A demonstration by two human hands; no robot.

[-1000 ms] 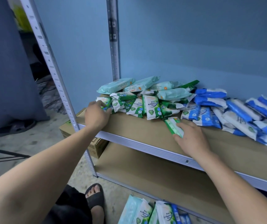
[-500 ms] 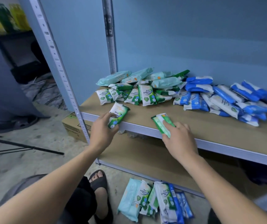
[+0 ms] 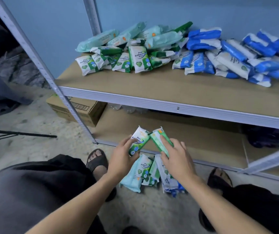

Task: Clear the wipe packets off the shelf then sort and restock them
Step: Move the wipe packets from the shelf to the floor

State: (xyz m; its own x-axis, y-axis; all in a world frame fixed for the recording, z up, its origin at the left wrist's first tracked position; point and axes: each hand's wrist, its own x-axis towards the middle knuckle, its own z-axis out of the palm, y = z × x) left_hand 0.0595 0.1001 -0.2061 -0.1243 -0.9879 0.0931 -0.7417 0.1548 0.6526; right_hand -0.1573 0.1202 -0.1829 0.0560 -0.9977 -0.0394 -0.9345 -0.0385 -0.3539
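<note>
Left hand: curled round the lower half of a green-and-white packet, held just above the floor pile.
Right hand: pinching a second green packet between thumb and fingers, its top corner touching the top corner of the first.
Floor pile: pale teal, green and blue packets heaped loosely on the floor, directly under both hands.
Handling: probably light, soft and squashy, wrapped in slick film; likely safe to drop, but prone to sliding off a heap.
Where to hold: best taken across the flat middle, thumb under and fingers over, avoiding the flimsy crimped ends.
Lower shelf: brown board just beyond the hands.
Upper shelf: carrying most of the stock, well apart from the hands.
Green packets: leaning in an overlapping row at left-centre.
Teal packets: stacked behind the green ones, near the wall.
Blue packets: tumbled to the right, touching the green group.
Progress: clearing barely begun, judging by the load up there.
</note>
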